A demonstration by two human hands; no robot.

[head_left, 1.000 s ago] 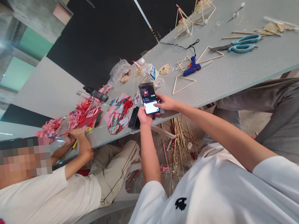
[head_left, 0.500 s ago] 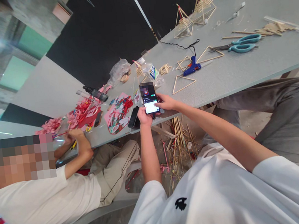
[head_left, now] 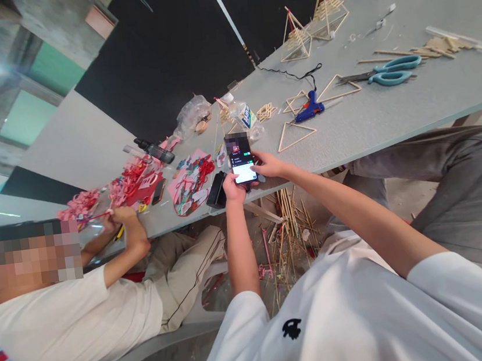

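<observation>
a: where's the phone (head_left: 241, 160)?
b: at the near edge of the table (head_left: 431, 87), lit up — left hand (head_left: 234, 189) gripping one side; right hand (head_left: 268, 165) closed around the other.
a: beyond it?
b: a bottle (head_left: 244, 115); rightward, a blue glue gun (head_left: 310, 107).

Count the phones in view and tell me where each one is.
2: a lit phone held between the left hand and right hand, and a dark phone lying on the table beside the red craft material. Clutter may hide others.
</observation>
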